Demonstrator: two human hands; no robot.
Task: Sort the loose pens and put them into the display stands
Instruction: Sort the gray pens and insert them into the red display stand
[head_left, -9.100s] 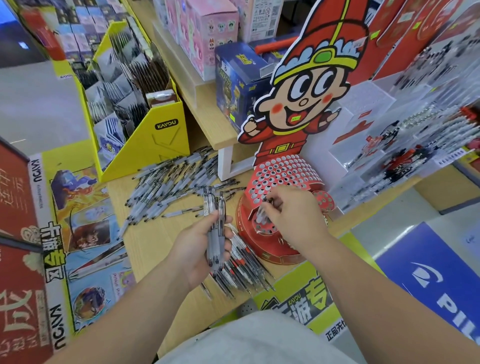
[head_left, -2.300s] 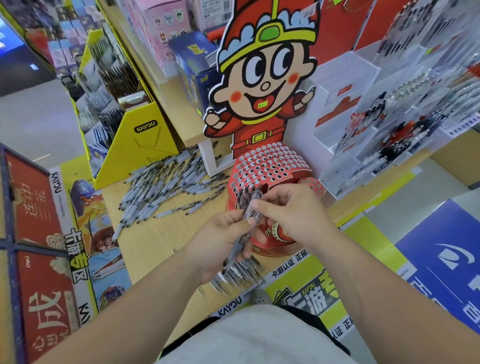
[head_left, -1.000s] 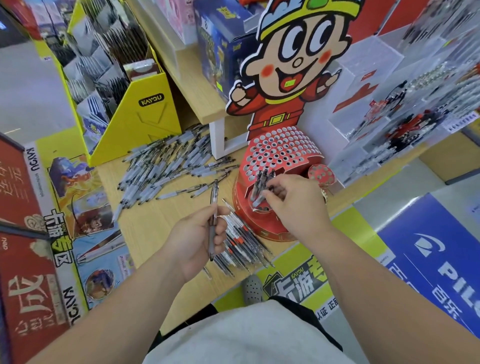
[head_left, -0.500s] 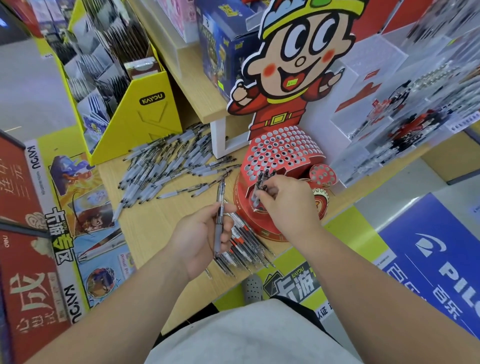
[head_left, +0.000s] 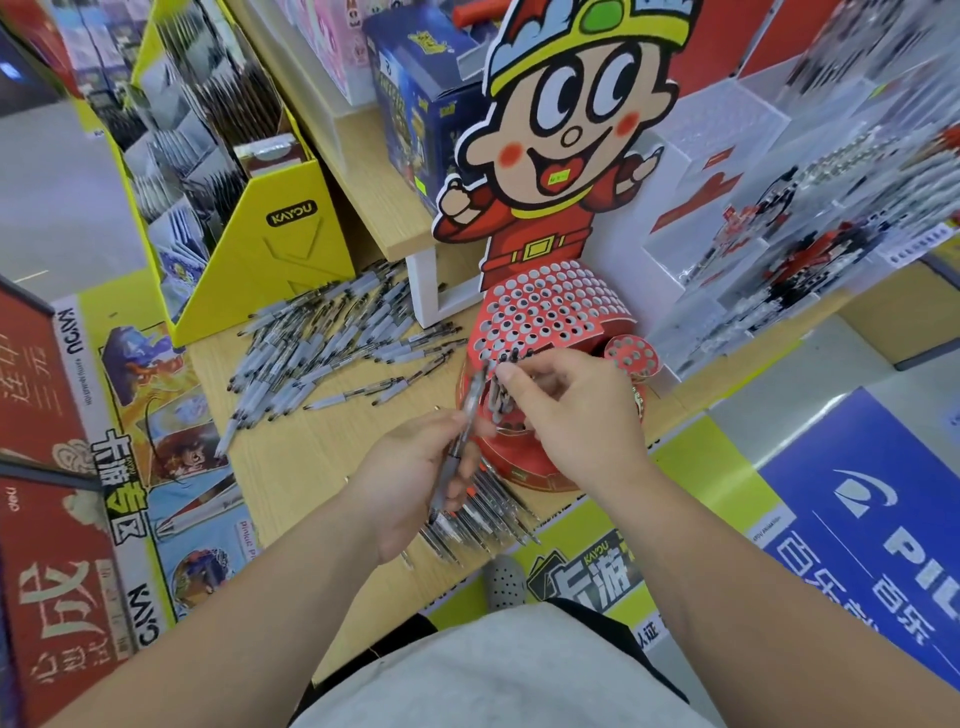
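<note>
wood counter: left fingers grasp pen; right fingers at its top, grip unclear.

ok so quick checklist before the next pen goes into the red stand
1. Pen in grip: ok. The left hand holds one pen, angled toward the red stand.
2. Free holes: ok. Most of the stand's holes are empty.
3. Right hand free: cannot tell. Its fingers are curled at the stand's front rows among standing pens, and they are blurred.
4. Pen tip pointing down: cannot tell.
5. Supply: ok. A loose pile lies on the table, and a second pile lies by the stand's foot.
</note>
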